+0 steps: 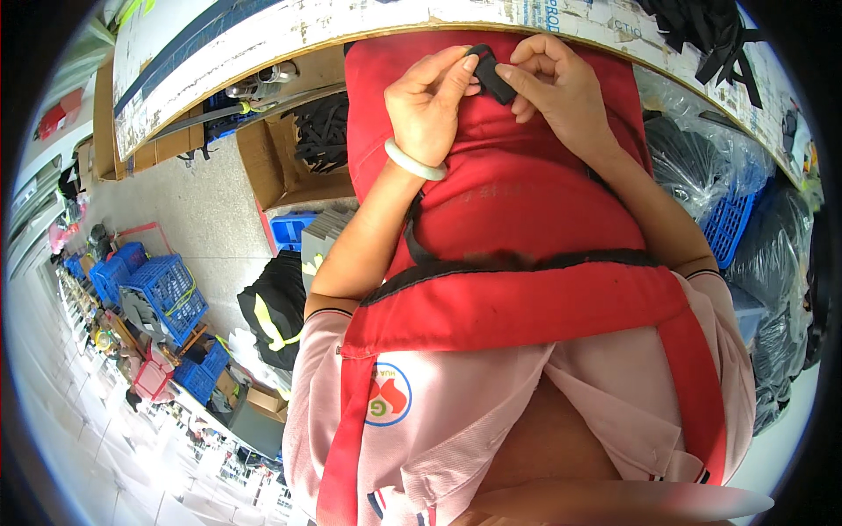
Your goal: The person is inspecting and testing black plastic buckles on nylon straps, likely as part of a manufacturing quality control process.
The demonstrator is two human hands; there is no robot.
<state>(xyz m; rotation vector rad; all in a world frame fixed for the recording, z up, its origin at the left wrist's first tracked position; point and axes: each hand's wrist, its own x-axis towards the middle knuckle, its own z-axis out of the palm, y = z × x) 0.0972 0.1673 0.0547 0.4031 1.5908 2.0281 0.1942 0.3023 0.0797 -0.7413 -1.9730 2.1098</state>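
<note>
A short black strap-like piece, seemingly folded fabric or webbing, is held up between both hands over the red apron. My left hand, with a pale bangle at its wrist, pinches the upper left end between thumb and fingers. Thumb and fingers of my right hand close on the lower right end. Both hands are just short of the worktable's near edge. Part of the piece is hidden behind the fingertips, so its exact kind cannot be made out.
A worn white worktable spans the far side, with a bundle of black straps at its right. Below stands a cardboard box of black strips. Plastic-bagged goods and a blue crate stand right; blue baskets stand left.
</note>
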